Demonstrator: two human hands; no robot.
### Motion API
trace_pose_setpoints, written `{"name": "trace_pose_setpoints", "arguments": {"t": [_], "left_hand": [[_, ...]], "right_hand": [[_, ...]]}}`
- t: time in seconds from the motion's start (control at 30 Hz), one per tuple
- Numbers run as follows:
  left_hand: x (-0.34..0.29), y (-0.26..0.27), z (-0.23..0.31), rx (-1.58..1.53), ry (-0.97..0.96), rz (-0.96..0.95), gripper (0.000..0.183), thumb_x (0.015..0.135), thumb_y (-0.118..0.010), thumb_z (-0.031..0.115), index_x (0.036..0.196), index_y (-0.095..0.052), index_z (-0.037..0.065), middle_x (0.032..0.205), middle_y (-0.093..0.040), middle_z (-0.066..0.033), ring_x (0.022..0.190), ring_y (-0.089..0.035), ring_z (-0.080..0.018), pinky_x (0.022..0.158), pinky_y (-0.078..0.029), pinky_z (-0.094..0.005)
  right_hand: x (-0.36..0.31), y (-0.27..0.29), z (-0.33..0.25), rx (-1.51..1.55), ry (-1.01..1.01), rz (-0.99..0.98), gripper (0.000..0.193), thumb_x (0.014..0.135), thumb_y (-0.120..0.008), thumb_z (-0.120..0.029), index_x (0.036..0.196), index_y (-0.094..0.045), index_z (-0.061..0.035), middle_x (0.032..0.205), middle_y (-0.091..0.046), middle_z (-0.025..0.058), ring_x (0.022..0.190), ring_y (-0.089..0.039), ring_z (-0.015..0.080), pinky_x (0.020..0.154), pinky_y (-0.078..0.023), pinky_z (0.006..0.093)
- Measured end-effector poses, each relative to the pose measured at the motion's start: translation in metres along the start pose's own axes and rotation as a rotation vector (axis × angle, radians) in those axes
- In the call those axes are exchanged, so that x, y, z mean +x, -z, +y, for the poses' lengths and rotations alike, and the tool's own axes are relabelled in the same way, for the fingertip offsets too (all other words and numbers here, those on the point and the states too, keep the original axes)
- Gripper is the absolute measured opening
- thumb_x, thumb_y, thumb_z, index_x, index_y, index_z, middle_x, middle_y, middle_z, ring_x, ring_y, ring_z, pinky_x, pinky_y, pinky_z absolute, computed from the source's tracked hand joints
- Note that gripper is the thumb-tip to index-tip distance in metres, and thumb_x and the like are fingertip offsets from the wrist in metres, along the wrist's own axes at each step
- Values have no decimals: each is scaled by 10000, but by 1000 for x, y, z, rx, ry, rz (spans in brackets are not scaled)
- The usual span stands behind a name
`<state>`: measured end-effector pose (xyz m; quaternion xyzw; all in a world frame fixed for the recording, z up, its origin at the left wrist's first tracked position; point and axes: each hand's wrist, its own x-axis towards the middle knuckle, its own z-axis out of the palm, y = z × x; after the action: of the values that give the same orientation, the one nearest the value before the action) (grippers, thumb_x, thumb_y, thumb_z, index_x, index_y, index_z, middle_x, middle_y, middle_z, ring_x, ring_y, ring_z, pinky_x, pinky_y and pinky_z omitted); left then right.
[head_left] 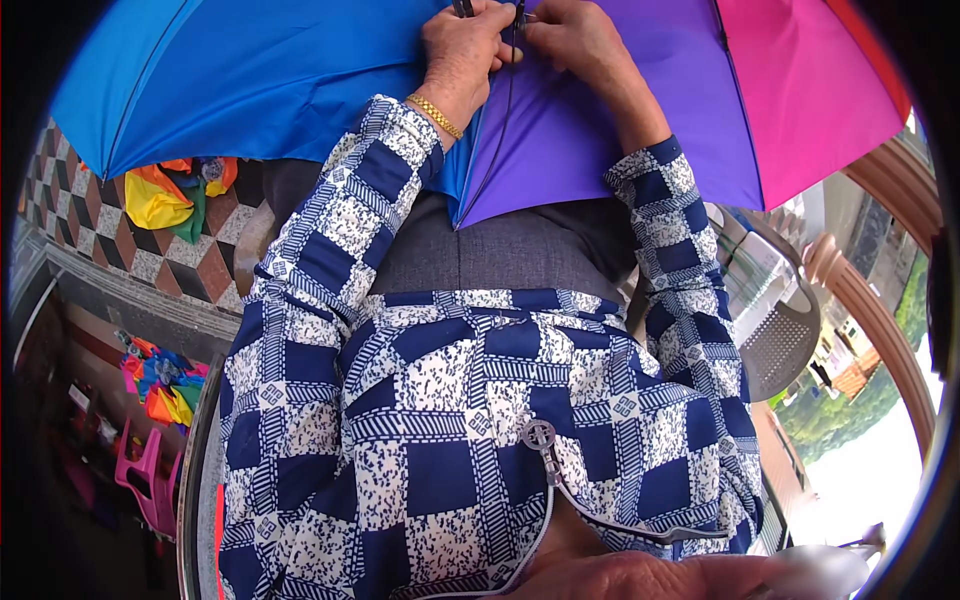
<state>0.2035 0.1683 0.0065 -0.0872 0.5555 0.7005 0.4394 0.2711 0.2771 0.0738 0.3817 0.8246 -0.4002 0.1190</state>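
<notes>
left hand (pixel 462 52) and right hand (pixel 572 38) side by side atop open multicoloured umbrella (pixel 560 150), fingers of both pinched together on its dark rib (pixel 508 100) running between them

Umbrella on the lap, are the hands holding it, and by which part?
Yes. Both the left hand and right hand pinch the multicoloured umbrella at a dark rib along the blue-purple seam.

Both hands rest on the open umbrella canopy (pixel 300 80), left hand (pixel 462 50) just beside right hand (pixel 575 40), touching at a rib (pixel 505 100). Left of the left hand, folded fabric (pixel 170 195) lies on the floor. A chair (pixel 780 340) stands right of the right hand.
</notes>
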Motion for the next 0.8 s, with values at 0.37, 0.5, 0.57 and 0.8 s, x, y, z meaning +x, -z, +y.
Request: {"name": "trace_pose_setpoints", "arguments": {"t": [0.37, 0.5, 0.57, 0.8], "left_hand": [[-3, -1, 5, 71, 3, 23, 124, 823, -666, 168, 771, -589, 85, 533, -525, -9, 395, -518, -116, 373, -402, -239], [0, 2, 2, 59, -13, -30, 118, 826, -662, 165, 772, -592, 87, 539, -536, -9, 397, -528, -115, 366, -392, -233], [-2, -1, 4, 81, -12, -18, 119, 829, -659, 165, 769, -592, 87, 543, -541, -8, 392, -526, -116, 362, -391, -231], [2, 3, -1, 50, -36, -25, 127, 830, -659, 169, 758, -593, 88, 542, -541, -7, 385, -520, -118, 360, -393, -232]], "right_hand": [[-33, -2, 13, -321, 288, 160, 145, 810, -607, -205, 855, -693, -97, 770, -643, 75, 717, -625, 288, 647, -499, 381], [-32, -5, 11, -514, 414, 338, 162, 811, -602, -225, 857, -691, -98, 781, -652, 88, 735, -625, 314, 669, -499, 404], [-30, -6, 14, -509, 422, 354, 170, 813, -601, -233, 857, -690, -95, 776, -654, 89, 732, -626, 316, 670, -498, 407], [-31, -11, 18, -345, 385, 274, 171, 815, -597, -224, 859, -680, -81, 806, -652, 122, 773, -630, 324, 678, -493, 421]]}}
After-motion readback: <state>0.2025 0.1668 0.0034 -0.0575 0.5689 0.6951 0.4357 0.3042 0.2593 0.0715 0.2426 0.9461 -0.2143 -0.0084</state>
